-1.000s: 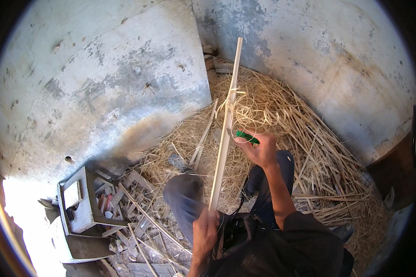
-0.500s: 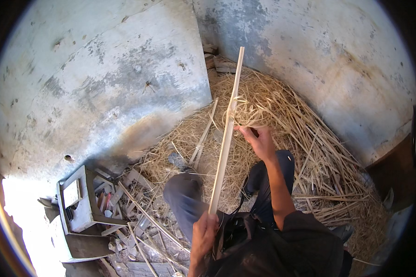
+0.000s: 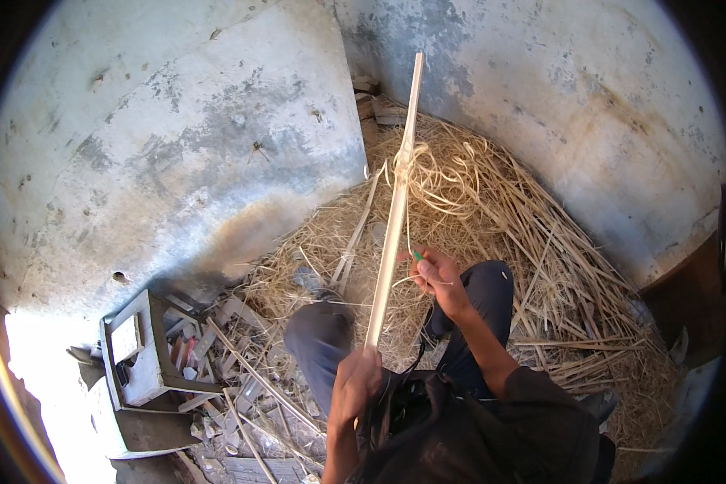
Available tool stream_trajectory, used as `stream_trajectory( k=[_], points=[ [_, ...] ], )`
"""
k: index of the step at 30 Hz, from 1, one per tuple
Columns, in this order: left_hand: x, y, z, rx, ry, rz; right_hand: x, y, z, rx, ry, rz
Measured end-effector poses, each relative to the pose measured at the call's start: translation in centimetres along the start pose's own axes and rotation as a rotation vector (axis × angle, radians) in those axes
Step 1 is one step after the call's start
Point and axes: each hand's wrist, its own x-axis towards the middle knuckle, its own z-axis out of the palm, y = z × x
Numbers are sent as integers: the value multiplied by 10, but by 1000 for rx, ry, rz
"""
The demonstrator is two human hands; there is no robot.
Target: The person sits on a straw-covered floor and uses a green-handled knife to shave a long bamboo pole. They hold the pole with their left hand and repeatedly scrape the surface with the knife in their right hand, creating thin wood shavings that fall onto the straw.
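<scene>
My left hand (image 3: 356, 382) is closed around the lower end of a long, pale split bamboo strip (image 3: 390, 266). The strip slants up and away from my lap, with a thicker joint partway along. Thin curled shavings (image 3: 437, 181) cling to it near that joint. To the right of the strip, my right hand (image 3: 444, 282) is closed on a small green-tipped tool (image 3: 418, 256), whose kind my fingers hide. A thin sliver runs down from the joint toward this hand, and another pale curl shows by the fingers.
A big heap of bamboo slivers (image 3: 557, 266) spreads along the right wall. At lower left stands a worn wooden box (image 3: 149, 355) holding odds and ends, beside scattered scraps (image 3: 242, 387). Weathered walls (image 3: 218, 121) meet in a corner ahead. My bent knees (image 3: 321, 335) flank the strip.
My right hand has drawn back toward me along the strip, baring the green tip. The strip and my left hand have shifted slightly up and away, and the loose curls look more spread out.
</scene>
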Motion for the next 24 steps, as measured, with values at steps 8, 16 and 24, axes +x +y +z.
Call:
stream_trajectory(
  k=[8, 16, 24],
  points=[
    [15, 30, 17, 23, 23, 30, -25, 18, 20, -93, 22, 70],
    [33, 17, 14, 240, 149, 308, -25, 20, 17, 79, 392, -5],
    [33, 24, 20, 503, 408, 378, -23, 6, 2, 43, 651, -200]
  ],
)
